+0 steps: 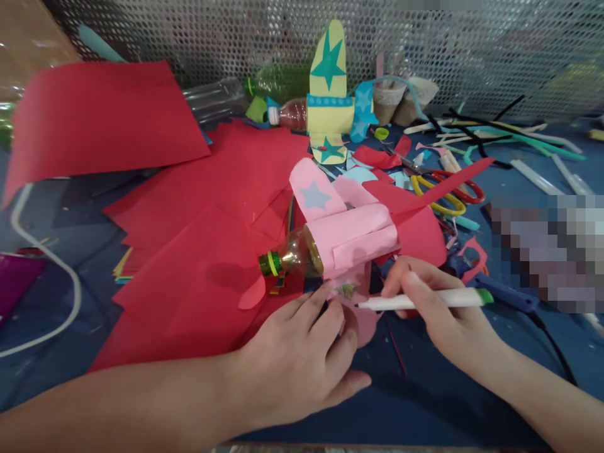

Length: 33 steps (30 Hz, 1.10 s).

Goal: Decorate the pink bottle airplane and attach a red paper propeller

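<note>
A plastic bottle [299, 250] with a green cap lies on its side, wrapped in pink paper [353, 233]. Its upper pink wing [309, 185] bears a pale blue star; the lower pink wing [365, 330] has a small green scribble. My left hand [302, 352] rests with its fingertips on the lower wing, fingers bent and thumb stretched out, gripping nothing. Between the fingers of my right hand [429, 302] is a white marker [446, 298] with a green end pointing right. The marker's tip touches or nearly touches the lower wing beside the scribble.
Red paper sheets [189, 270] spread across the left. A yellow paper-and-bottle plane [330, 113] stands behind. Scissors [438, 195], paper scraps and a blue glue gun [504, 290] with a black cord lie at right, strips [509, 135] farther back. A perforated metal panel [212, 38] borders the table.
</note>
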Tool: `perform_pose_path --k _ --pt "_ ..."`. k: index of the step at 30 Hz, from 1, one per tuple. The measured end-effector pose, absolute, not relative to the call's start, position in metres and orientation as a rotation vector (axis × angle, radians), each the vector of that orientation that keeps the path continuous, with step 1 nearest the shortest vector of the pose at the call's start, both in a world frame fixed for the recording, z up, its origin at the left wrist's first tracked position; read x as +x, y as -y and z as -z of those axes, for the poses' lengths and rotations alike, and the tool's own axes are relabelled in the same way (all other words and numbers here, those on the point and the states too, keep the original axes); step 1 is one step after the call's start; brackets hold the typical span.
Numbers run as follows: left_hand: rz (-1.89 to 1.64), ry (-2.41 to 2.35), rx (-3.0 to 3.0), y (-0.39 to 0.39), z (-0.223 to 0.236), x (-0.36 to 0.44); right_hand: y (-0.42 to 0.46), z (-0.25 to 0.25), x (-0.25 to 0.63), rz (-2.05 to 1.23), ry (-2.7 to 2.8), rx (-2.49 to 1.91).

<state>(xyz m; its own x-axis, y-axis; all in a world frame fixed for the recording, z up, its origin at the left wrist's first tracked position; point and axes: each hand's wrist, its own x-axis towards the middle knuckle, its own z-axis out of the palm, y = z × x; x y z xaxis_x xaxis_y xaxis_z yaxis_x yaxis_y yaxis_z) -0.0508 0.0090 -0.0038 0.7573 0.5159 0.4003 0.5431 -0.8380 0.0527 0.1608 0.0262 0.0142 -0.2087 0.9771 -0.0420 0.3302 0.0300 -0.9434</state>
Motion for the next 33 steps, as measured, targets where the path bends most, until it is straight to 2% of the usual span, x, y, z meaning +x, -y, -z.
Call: perform_pose_path --k 5,10,33 --pt "0.721 0.849 -2.939 -0.01 0.002 -0.054 -0.023 -0.013 0.161 -1.356 1.525 -1.292" --pt "0.733 0.839 -2.95 -0.01 -0.001 -0.054 -0.021 -0.015 0.159 -1.4 1.752 -1.314" --pt "0.715 0.819 -2.93 -0.011 -0.001 -0.053 -0.02 -0.004 0.158 -1.247 1.828 -1.442"
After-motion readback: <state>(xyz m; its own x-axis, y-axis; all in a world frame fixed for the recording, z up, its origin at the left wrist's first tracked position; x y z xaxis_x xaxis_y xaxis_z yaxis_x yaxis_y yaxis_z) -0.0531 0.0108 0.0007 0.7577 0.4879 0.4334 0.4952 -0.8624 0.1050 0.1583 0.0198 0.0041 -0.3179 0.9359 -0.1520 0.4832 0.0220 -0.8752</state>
